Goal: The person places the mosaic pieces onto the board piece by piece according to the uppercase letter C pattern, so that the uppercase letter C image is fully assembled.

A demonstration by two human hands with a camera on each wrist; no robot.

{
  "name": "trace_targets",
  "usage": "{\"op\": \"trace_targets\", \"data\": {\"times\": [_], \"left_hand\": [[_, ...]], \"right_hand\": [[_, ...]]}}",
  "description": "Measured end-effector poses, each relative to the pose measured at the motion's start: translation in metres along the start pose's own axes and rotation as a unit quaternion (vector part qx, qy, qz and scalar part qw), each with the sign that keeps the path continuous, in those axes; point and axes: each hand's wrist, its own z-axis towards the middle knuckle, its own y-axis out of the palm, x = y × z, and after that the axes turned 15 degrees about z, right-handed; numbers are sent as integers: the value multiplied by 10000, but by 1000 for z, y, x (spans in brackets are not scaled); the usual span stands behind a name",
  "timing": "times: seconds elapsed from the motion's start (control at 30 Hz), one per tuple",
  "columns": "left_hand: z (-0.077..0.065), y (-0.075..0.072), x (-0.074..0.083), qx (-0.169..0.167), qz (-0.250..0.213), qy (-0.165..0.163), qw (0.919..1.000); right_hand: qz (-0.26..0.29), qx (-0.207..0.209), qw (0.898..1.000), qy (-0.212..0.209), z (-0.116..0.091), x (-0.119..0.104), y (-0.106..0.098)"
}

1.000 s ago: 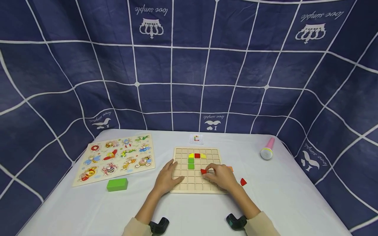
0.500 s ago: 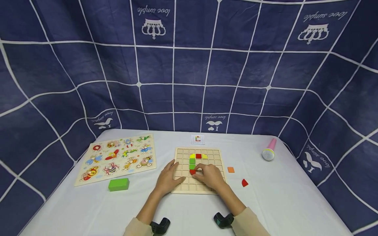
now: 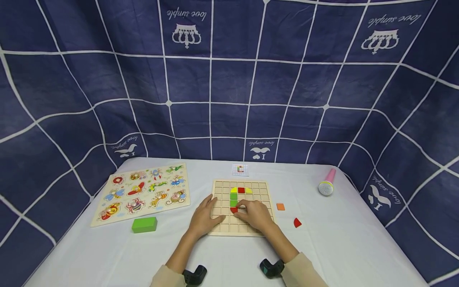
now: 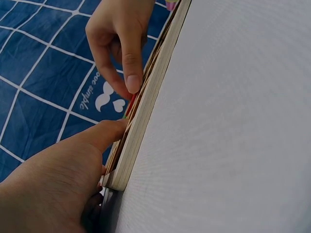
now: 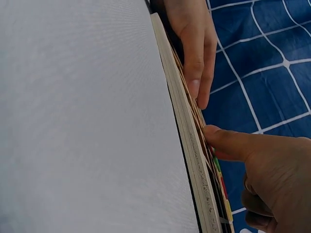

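A wooden grid board lies on the white table. My left hand rests at the board's left edge with fairly straight fingers, its thumb lying over the lower left cells. With thumb and index finger, my right hand pinches a red rounded piece at the cell just below two green squares; the fingers hide part of it. Above the green squares, a yellow piece, a red square and a second yellow piece form a row. In the left wrist view the board appears nearly edge-on.
Right of the board lie an orange square, a red quarter-circle piece and a pink toy microphone. A pattern card lies behind it. To the left are an insect puzzle board and a green block.
My right hand has carried the red piece leftward to the cell below the green squares and stayed there over the last half second. The left hand keeps its place.
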Motion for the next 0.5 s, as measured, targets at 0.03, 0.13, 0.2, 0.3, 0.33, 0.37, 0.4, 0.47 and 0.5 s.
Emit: {"op": "trace_targets", "data": {"times": [0.03, 0.13, 0.2, 0.3, 0.33, 0.37, 0.4, 0.47, 0.5], "left_hand": [[0, 0, 0, -2, -1, 0, 10000], [0, 1, 0, -14, 5, -9, 10000], [0, 1, 0, -22, -4, -19, 10000], [0, 1, 1, -15, -31, -28, 10000], [-1, 1, 1, -8, -43, -30, 10000], [-1, 1, 1, -7, -52, -30, 10000], [-1, 1, 1, -7, -60, -29, 10000], [-1, 1, 1, -11, -75, -25, 10000], [-1, 1, 1, -14, -88, -26, 10000]], "right_hand": [[36, 7, 10000, 2, -1, 0, -1], [138, 59, 9999, 51, -3, 0, -7], [191, 108, 9996, 152, -5, 2, -12], [211, 205, 9990, 328, -10, 8, -24], [222, 244, 9987, 389, -11, 11, -28], [231, 288, 9983, 440, -13, 14, -32], [247, 339, 9979, 485, -15, 18, -37], [298, 435, 9972, 537, -19, 28, -45], [323, 485, 9968, 554, -22, 33, -50]]}}
